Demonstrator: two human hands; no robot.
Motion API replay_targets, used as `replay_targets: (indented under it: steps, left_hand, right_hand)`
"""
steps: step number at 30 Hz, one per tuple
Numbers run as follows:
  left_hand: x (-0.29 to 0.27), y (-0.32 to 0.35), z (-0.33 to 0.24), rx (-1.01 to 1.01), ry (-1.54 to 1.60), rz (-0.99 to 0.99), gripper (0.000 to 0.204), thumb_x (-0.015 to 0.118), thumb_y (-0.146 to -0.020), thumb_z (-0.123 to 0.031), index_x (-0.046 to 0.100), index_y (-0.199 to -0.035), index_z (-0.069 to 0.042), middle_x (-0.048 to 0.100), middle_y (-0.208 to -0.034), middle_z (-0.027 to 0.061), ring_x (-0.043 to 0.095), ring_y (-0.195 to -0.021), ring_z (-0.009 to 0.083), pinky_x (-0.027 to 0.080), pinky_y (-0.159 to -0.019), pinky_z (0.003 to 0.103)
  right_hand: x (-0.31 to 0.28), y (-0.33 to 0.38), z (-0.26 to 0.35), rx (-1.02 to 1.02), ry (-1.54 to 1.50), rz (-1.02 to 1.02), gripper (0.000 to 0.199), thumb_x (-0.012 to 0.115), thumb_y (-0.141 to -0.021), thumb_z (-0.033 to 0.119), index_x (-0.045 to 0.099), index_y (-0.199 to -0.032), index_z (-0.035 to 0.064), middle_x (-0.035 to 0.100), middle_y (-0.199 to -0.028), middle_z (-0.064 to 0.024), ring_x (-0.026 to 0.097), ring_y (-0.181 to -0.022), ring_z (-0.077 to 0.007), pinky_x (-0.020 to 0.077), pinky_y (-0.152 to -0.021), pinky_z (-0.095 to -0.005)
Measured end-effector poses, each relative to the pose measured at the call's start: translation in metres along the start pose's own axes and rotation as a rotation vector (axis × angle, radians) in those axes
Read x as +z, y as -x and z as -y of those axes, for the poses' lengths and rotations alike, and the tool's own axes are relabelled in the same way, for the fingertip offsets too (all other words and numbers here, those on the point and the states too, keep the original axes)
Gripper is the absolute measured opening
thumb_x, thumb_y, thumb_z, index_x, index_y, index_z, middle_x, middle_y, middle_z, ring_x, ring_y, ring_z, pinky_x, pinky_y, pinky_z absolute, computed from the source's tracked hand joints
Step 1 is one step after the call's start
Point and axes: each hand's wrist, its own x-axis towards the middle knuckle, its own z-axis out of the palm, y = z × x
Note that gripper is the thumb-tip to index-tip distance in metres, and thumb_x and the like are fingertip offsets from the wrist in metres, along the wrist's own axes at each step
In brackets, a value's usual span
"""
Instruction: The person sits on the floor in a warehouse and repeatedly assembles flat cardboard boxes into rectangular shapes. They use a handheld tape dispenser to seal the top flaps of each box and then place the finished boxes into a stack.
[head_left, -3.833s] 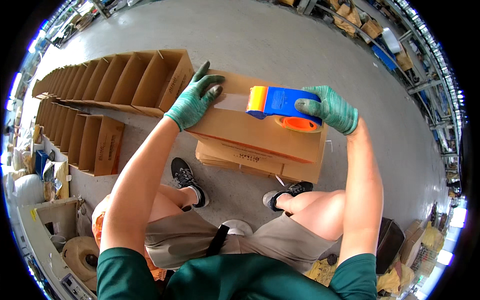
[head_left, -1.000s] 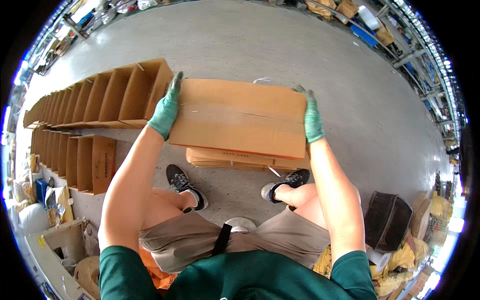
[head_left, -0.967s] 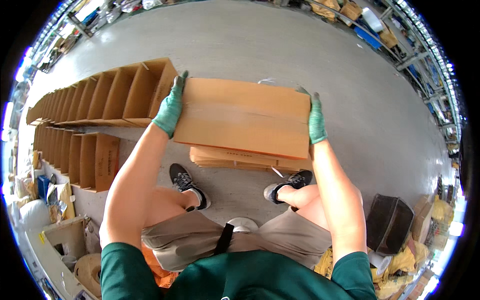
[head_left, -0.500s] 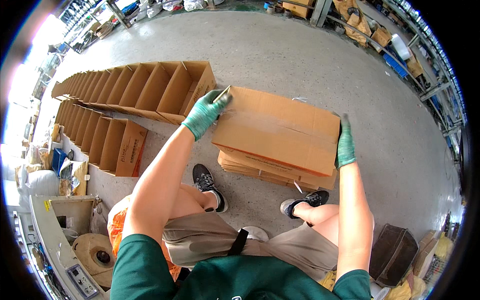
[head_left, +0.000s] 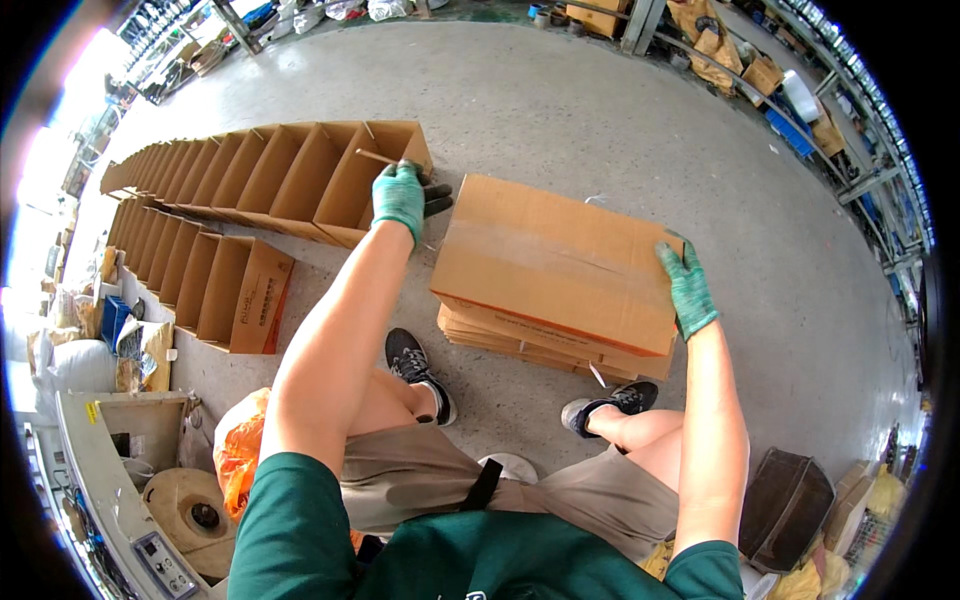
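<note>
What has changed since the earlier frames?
The green-gloved left hand has released the brown cardboard carton and moved left, holding a thin brown stick. The blue-and-orange tape dispenser has left the green-gloved right hand, now at the carton's right end. The carton stays atop the cardboard stack.

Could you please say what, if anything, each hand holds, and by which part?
The left hand holds a stick by one end; the right hand touches the box at its right end.

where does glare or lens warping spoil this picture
In the head view, glare washes out the upper left edge; in the same head view, the fisheye bows the metal shelving along the right rim, while the taped carton near the middle looks reasonably sharp.
</note>
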Motion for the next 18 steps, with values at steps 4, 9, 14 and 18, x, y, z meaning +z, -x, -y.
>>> replay_targets:
  steps: [4,9,14,18]
  left_hand:
    - [-0.069,-0.039,-0.001,0.034,-0.686,0.015,0.052,0.050,-0.100,-0.053,0.060,-0.108,-0.003,0.069,-0.089,0.0155,0.069,-0.064,0.0279,0.060,-0.056,0.041]
    - [-0.049,0.032,-0.032,-0.432,-0.721,0.407,0.092,0.024,-0.095,-0.079,0.061,-0.123,0.001,0.071,-0.102,0.0158,0.068,-0.076,0.0284,0.058,-0.067,0.044]
    - [-0.054,0.052,-0.061,-0.098,-0.433,0.352,0.091,0.026,-0.091,-0.084,0.063,-0.119,-0.005,0.065,-0.113,0.0106,0.060,-0.093,0.0247,0.051,-0.088,0.038]
    - [-0.078,0.041,-0.092,-0.174,0.145,0.387,0.094,0.039,-0.081,-0.090,0.065,-0.122,-0.009,0.064,-0.125,0.0138,0.060,-0.114,0.0300,0.044,-0.107,0.048]
  right_hand:
    - [0.009,-0.004,0.005,0.052,-0.028,0.026,0.058,0.068,-0.097,0.031,0.046,-0.146,0.0093,0.058,-0.132,-0.0069,0.054,-0.118,-0.0174,0.0463,-0.101,-0.0346]
    - [0.014,0.018,0.040,0.381,-0.038,0.018,0.071,0.069,-0.095,0.033,0.036,-0.153,0.0077,0.052,-0.141,-0.0073,0.049,-0.126,-0.0184,0.0412,-0.108,-0.0339]
    - [0.012,0.026,0.047,-0.303,0.062,0.163,0.063,0.070,-0.093,0.037,0.046,-0.142,0.0069,0.046,-0.149,-0.0093,0.047,-0.132,-0.0205,0.0374,-0.112,-0.0379]
    - [0.028,0.033,0.103,-0.515,-0.397,0.407,0.048,0.070,-0.092,0.025,0.053,-0.132,0.0071,0.047,-0.149,-0.0077,0.047,-0.133,-0.0201,0.0366,-0.113,-0.0405]
